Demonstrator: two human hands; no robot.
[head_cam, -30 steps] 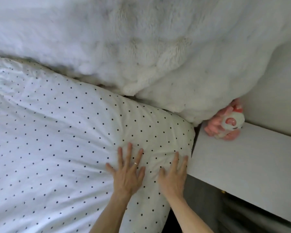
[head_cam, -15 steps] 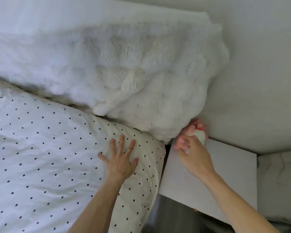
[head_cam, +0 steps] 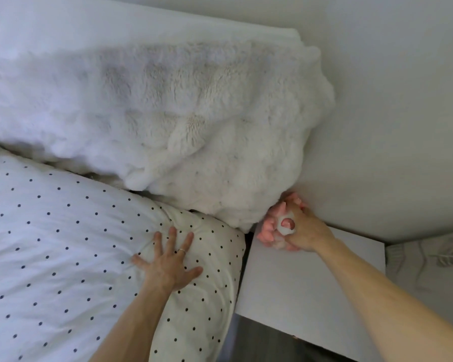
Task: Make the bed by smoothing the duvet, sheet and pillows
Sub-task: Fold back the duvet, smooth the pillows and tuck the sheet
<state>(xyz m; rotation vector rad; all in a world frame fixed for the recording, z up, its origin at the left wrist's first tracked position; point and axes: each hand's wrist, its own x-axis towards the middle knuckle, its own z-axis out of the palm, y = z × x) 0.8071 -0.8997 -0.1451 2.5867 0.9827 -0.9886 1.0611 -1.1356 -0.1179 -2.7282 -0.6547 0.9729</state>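
A white duvet with small black dots covers the bed at the lower left. My left hand lies flat on its puffy corner near the bed's edge, fingers spread. Behind it lies a fluffy white furry pillow against the headboard. My right hand grips a small pink and white plush toy at the back of the white nightstand, just under the furry pillow's right corner.
A white nightstand stands right of the bed, against a pale wall. A dark gap separates it from the mattress. A patterned pale fabric shows at the far right. A white headboard runs along the top.
My right hand left the duvet, reached over the nightstand and took hold of the plush toy. My left hand stayed flat on the duvet corner. The view tilted up toward the wall.
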